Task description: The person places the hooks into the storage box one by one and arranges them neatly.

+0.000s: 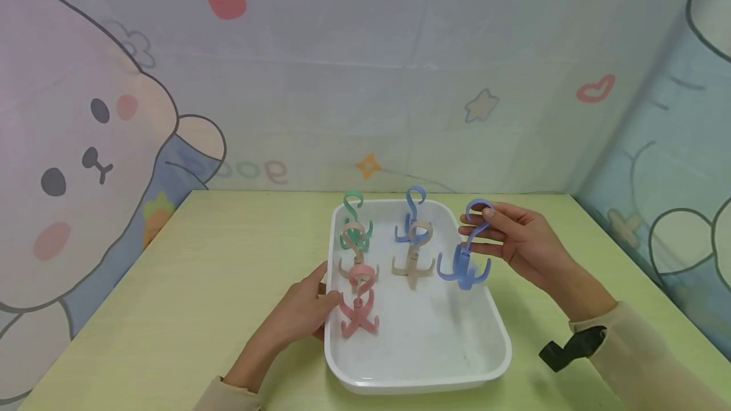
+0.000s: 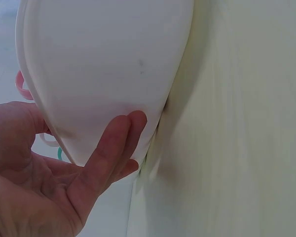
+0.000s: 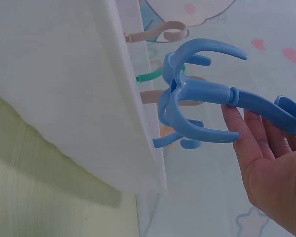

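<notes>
My right hand (image 1: 529, 242) pinches a blue four-claw hanging hook (image 1: 463, 268) by its curved top, with its claws pointing down over the right rim of the white plastic tray (image 1: 417, 384). In the right wrist view the same blue hook (image 3: 202, 91) is seen close, with fingertips along its stem. At the tray's left side, my left hand (image 1: 302, 309) grips the rim, thumb over the edge. The left wrist view shows its fingers (image 2: 113, 143) against the outer wall. Inside stand a pink hook (image 1: 359, 319), a green hook (image 1: 354, 233), two beige hooks (image 1: 413, 265) and another blue hook (image 1: 412, 227).
The tray sits on a pale yellow-green table (image 1: 240, 259). Behind the table hangs a printed cloth (image 1: 365, 81) with cartoon figures. A black strap device (image 1: 573, 349) is on my right wrist.
</notes>
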Motion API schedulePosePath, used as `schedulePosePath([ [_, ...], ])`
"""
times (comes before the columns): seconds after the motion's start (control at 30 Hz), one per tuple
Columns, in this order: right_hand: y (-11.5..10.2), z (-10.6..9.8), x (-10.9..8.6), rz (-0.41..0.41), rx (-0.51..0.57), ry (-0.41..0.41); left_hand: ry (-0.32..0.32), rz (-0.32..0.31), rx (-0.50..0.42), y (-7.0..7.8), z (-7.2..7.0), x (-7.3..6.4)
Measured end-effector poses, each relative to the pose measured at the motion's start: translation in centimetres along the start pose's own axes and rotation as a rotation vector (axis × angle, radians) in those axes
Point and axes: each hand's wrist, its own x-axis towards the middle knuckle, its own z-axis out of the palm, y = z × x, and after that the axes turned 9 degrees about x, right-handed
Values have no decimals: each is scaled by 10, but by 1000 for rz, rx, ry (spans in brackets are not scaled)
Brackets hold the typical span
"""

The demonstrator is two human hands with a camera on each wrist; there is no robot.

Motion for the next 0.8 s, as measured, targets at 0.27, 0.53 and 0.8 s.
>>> schedulePosePath([
  [0.27, 8, 5, -1, 23, 7, -35, -7, 9, -8, -1, -1, 0],
  [0.53, 17, 9, -3, 50, -20, -44, -7, 9, -4, 0, -1, 0],
  [0.8, 27, 12, -5, 104, -30, -64, -6, 0, 0, 1, -1, -1],
])
